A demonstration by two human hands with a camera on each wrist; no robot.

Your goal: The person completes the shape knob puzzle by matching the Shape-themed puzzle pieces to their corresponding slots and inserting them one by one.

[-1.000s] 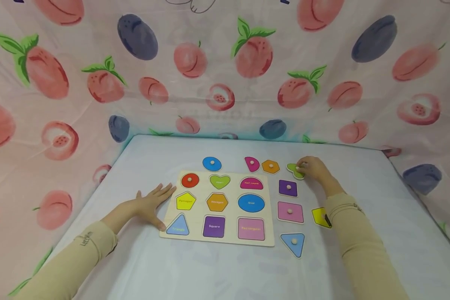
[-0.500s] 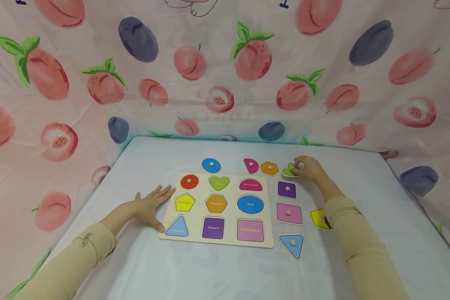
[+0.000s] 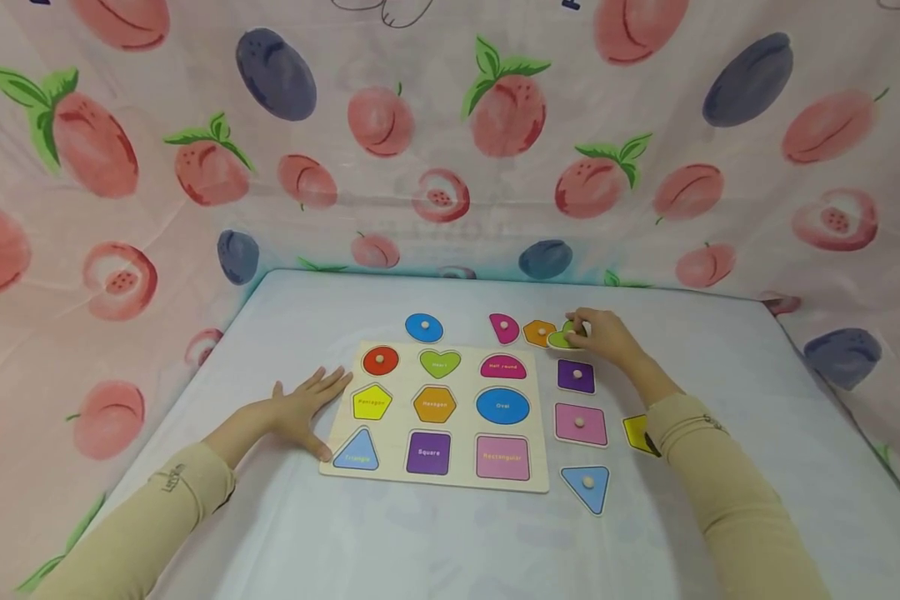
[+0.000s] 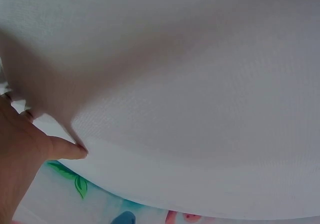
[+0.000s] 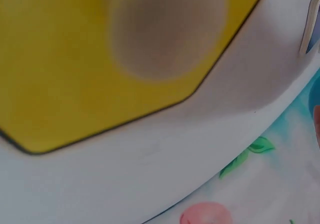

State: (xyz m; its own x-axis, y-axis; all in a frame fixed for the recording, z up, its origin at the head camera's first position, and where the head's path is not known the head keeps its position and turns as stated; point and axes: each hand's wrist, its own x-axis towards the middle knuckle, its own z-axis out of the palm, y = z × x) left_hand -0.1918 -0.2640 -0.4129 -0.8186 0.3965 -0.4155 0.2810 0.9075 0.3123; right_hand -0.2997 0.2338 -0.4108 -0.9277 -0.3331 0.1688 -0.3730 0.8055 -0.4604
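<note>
Right hand pinching the green heart piece, partly finger-covered, at two o'clock from the board; left hand, fingers spread, at nine o'clock. Right sleeve hides part of the yellow pentagon piece, three o'clock.

The left hand lies with its fingers straight and fanned, its thumb stretched away on the near side. Behind it, the left wrist is bare and the left forearm sleeved. Right of that hand and farther forward, the right hand pinches between thumb and curled fingers, its sleeved right forearm slanting back behind it.
</note>
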